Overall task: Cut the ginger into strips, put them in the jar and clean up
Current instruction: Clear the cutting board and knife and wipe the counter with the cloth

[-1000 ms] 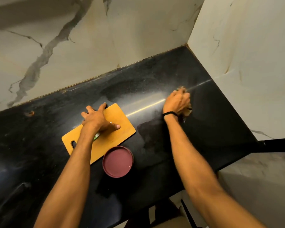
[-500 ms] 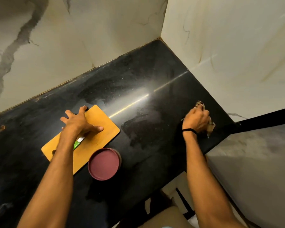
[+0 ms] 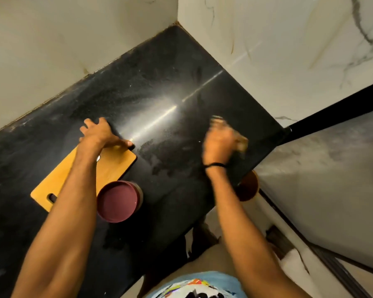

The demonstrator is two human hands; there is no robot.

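1. Starting nearest you, the jar [image 3: 117, 201] stands on the surface [image 3: 159, 72] with its maroon lid on, just beside the cutting board [image 3: 114, 166]. No ginger shows anywhere, so the cutting and filling look done, though the lid hides what is inside.
2. The cutting board lies flat and carries no strips.
3. Your left hand [image 3: 99, 132] rests at the board's far corner, fingers spread apart and flat, gripping nothing.
4. Your right hand [image 3: 219, 140] is blurred, well to the right near the surface's edge. Its fingers look curled onto a tan cloth [image 3: 242, 143] pressed to the surface, so wiping seems to be the step in hand.
5. Farther back, dull smears and specks mark the surface toward the walls. Wiping there and clearing away the board look left to do.
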